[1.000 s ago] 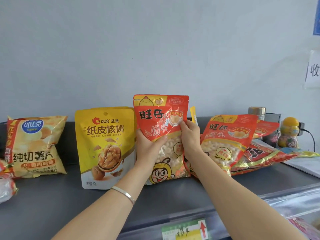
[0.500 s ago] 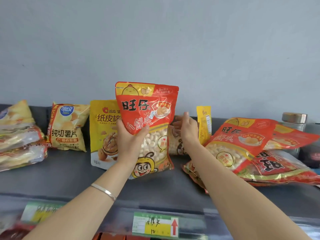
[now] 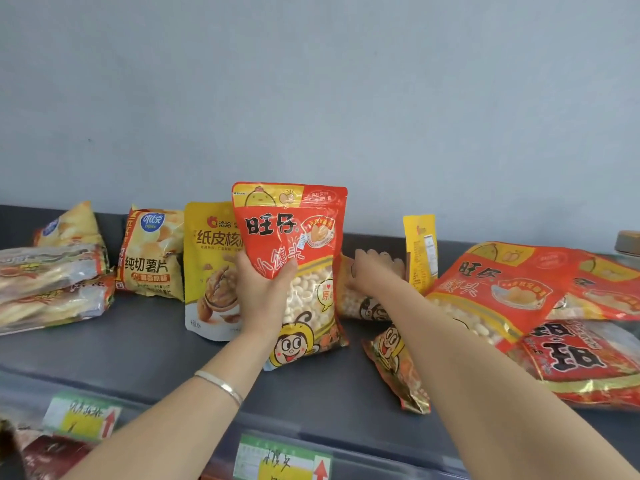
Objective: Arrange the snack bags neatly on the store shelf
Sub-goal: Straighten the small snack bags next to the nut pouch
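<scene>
My left hand grips the red bun-snack bag upright on the grey shelf at mid-frame; it has a clear window and a cartoon bee. My right hand, on this bag a second ago, now reaches the similar bag behind. Its fingers are blurred, so I cannot tell its grip, and that bag is half hidden.

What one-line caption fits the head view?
The left hand holds a red snack bag upright on the grey shelf while the right hand reaches a second bag behind it.
</scene>
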`<state>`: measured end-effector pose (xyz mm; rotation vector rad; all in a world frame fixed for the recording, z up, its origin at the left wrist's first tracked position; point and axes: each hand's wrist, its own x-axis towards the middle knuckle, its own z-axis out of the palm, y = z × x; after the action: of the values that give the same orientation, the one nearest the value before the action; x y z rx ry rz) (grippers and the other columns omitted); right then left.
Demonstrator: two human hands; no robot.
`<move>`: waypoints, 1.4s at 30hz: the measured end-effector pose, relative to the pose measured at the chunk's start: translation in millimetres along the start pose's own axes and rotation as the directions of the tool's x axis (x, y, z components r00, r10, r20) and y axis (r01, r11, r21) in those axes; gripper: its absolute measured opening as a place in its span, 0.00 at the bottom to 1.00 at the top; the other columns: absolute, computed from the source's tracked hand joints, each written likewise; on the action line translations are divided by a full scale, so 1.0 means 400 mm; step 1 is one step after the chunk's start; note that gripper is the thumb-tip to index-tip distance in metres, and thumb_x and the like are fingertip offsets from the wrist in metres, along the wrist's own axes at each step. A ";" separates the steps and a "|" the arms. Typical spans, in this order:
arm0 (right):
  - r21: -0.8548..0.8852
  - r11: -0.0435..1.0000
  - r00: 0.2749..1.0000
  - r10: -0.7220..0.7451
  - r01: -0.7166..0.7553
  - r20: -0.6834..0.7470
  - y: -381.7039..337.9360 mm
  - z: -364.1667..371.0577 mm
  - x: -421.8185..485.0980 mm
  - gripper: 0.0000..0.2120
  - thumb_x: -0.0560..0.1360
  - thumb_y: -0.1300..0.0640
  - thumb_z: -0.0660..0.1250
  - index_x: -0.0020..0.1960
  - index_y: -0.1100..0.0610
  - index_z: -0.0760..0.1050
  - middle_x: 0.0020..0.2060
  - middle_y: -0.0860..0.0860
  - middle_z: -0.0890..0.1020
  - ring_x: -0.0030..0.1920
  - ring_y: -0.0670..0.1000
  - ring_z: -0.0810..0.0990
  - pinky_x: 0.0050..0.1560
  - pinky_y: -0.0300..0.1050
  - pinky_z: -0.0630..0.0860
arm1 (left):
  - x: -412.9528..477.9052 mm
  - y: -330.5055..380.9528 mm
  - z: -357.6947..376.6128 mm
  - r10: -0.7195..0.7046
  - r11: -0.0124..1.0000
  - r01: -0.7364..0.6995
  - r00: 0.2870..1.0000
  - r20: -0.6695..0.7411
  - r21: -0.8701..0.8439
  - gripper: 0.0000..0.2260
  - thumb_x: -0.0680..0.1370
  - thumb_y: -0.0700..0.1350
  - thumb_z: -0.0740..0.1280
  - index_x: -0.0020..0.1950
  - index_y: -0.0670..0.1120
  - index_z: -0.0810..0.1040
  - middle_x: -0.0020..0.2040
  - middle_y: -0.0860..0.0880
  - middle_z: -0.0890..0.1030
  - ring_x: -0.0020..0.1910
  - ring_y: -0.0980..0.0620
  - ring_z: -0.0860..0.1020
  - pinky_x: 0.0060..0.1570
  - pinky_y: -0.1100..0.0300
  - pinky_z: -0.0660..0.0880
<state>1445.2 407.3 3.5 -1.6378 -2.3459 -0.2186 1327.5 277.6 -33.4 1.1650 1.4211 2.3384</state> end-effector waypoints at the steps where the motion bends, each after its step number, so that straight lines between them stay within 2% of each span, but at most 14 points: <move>1: 0.003 1.000 1.000 0.023 -0.023 -0.009 0.000 0.001 0.006 0.16 0.79 0.52 0.61 0.65 0.54 0.71 0.64 0.55 0.73 0.67 0.59 0.69 0.71 0.60 0.61 | 0.000 -0.002 0.004 -0.001 1.000 0.001 1.000 0.006 0.000 0.20 0.73 0.43 0.72 0.59 0.51 0.66 0.50 0.57 0.76 0.46 0.62 0.76 0.38 0.70 0.70; 9: 0.359 0.922 0.978 0.190 -0.148 -0.084 -0.007 -0.023 0.013 0.11 0.80 0.59 0.58 0.57 0.54 0.77 0.54 0.53 0.79 0.56 0.59 0.78 0.48 0.47 0.67 | 0.012 -0.014 0.014 -0.015 1.000 0.016 0.999 0.040 -0.016 0.21 0.73 0.44 0.72 0.61 0.51 0.65 0.50 0.57 0.76 0.46 0.61 0.76 0.39 0.67 0.70; 12: 0.860 0.505 0.949 0.302 -0.081 -0.088 0.002 -0.036 0.021 0.09 0.80 0.60 0.58 0.54 0.59 0.77 0.44 0.54 0.79 0.45 0.55 0.78 0.31 0.36 0.71 | 0.014 -0.017 0.022 -0.012 1.000 0.014 0.997 0.079 -0.015 0.21 0.73 0.44 0.71 0.60 0.51 0.64 0.50 0.57 0.76 0.47 0.62 0.76 0.39 0.68 0.70; 15: 0.992 0.088 0.950 0.308 -0.087 0.056 -0.005 -0.026 0.007 0.14 0.81 0.60 0.58 0.64 0.64 0.73 0.56 0.59 0.78 0.39 0.47 0.74 0.23 0.26 0.69 | 0.018 -0.024 0.032 -0.008 1.000 0.008 0.992 0.123 0.002 0.19 0.75 0.45 0.70 0.60 0.51 0.63 0.50 0.57 0.76 0.47 0.63 0.75 0.40 0.68 0.70; 17: 0.964 0.093 0.909 0.366 -0.249 0.199 -0.010 -0.013 0.015 0.19 0.82 0.57 0.56 0.70 0.62 0.66 0.67 0.59 0.72 0.52 0.49 0.76 0.39 0.27 0.75 | 0.026 -0.032 0.037 -0.016 1.000 0.013 0.987 0.158 0.024 0.18 0.76 0.47 0.68 0.60 0.51 0.63 0.52 0.55 0.76 0.48 0.60 0.75 0.42 0.67 0.69; 18: 0.900 0.298 0.901 0.391 -0.318 0.189 -0.013 -0.006 -0.010 0.22 0.82 0.54 0.55 0.73 0.60 0.62 0.71 0.57 0.68 0.62 0.51 0.73 0.52 0.32 0.75 | 0.029 -0.034 0.040 -0.026 0.999 0.021 0.985 0.172 0.033 0.17 0.76 0.48 0.68 0.60 0.51 0.64 0.53 0.54 0.76 0.49 0.58 0.76 0.43 0.66 0.69; 19: 0.635 0.691 0.931 0.338 -0.346 0.140 -0.016 -0.010 -0.025 0.25 0.82 0.51 0.56 0.76 0.59 0.57 0.73 0.55 0.65 0.70 0.53 0.67 0.61 0.39 0.71 | 0.032 -0.035 0.044 -0.035 0.999 0.028 0.983 0.180 0.040 0.17 0.76 0.48 0.67 0.61 0.51 0.64 0.53 0.54 0.76 0.50 0.56 0.75 0.44 0.65 0.69; 21: 0.393 0.853 0.939 0.321 -0.344 0.126 -0.019 -0.011 -0.041 0.28 0.82 0.48 0.55 0.77 0.59 0.53 0.75 0.54 0.62 0.74 0.54 0.62 0.66 0.43 0.67 | 0.031 -0.038 0.056 -0.049 0.998 0.042 0.981 0.188 0.037 0.18 0.77 0.49 0.66 0.64 0.49 0.64 0.53 0.54 0.75 0.52 0.54 0.74 0.47 0.63 0.69; 25: 0.499 0.820 0.956 0.282 -0.281 0.076 -0.003 -0.007 -0.054 0.27 0.82 0.48 0.54 0.76 0.59 0.56 0.74 0.54 0.63 0.72 0.53 0.65 0.66 0.42 0.67 | 0.024 -0.042 0.095 -0.081 0.997 0.079 0.976 0.203 0.018 0.23 0.78 0.50 0.64 0.70 0.47 0.61 0.58 0.53 0.73 0.55 0.54 0.72 0.52 0.59 0.67; 26: 0.701 0.667 0.958 0.275 -0.253 0.083 -0.002 0.004 -0.060 0.24 0.82 0.50 0.54 0.75 0.58 0.59 0.73 0.54 0.66 0.68 0.52 0.70 0.61 0.40 0.71 | 0.026 -0.043 0.106 -0.097 0.995 0.096 0.972 0.215 0.014 0.23 0.79 0.50 0.63 0.71 0.47 0.61 0.59 0.52 0.73 0.56 0.54 0.72 0.53 0.59 0.68; 28: 0.946 -0.068 0.888 0.330 -0.317 0.321 -0.006 0.003 -0.045 0.20 0.81 0.56 0.56 0.71 0.60 0.65 0.69 0.57 0.72 0.49 0.47 0.79 0.41 0.35 0.77 | 0.032 -0.048 0.125 -0.124 0.992 0.127 0.961 0.249 0.004 0.23 0.79 0.51 0.62 0.72 0.48 0.61 0.61 0.52 0.73 0.57 0.54 0.71 0.55 0.58 0.68; 29: 0.950 -0.188 0.896 0.327 -0.249 0.299 -0.010 0.002 -0.050 0.19 0.80 0.59 0.58 0.69 0.63 0.68 0.67 0.60 0.74 0.43 0.48 0.79 0.34 0.36 0.77 | 0.036 -0.050 0.131 -0.133 0.990 0.138 0.955 0.264 -0.003 0.22 0.79 0.51 0.61 0.72 0.49 0.62 0.62 0.51 0.73 0.58 0.54 0.71 0.56 0.57 0.67; 33: 0.951 -0.039 0.894 0.331 -0.306 0.302 -0.003 -0.002 -0.064 0.22 0.82 0.54 0.53 0.74 0.62 0.61 0.70 0.60 0.69 0.69 0.60 0.70 0.66 0.51 0.70 | 0.064 -0.072 0.143 -0.162 0.987 0.161 0.940 0.301 0.028 0.23 0.80 0.56 0.56 0.73 0.50 0.61 0.66 0.49 0.73 0.64 0.49 0.72 0.59 0.56 0.68; 42: 0.962 0.107 0.895 0.404 -0.250 0.188 -0.022 0.044 -0.079 0.30 0.82 0.47 0.54 0.79 0.53 0.45 0.76 0.56 0.60 0.74 0.60 0.61 0.72 0.57 0.61 | 0.009 -0.090 0.137 -0.130 0.913 0.048 0.975 0.177 0.406 0.38 0.76 0.58 0.64 0.77 0.53 0.43 0.73 0.44 0.59 0.69 0.41 0.63 0.66 0.38 0.61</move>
<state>1444.9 380.8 -22.7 -1.2158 -1.2334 1.0785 1354.4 335.8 -47.5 1.3531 1.8851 1.8536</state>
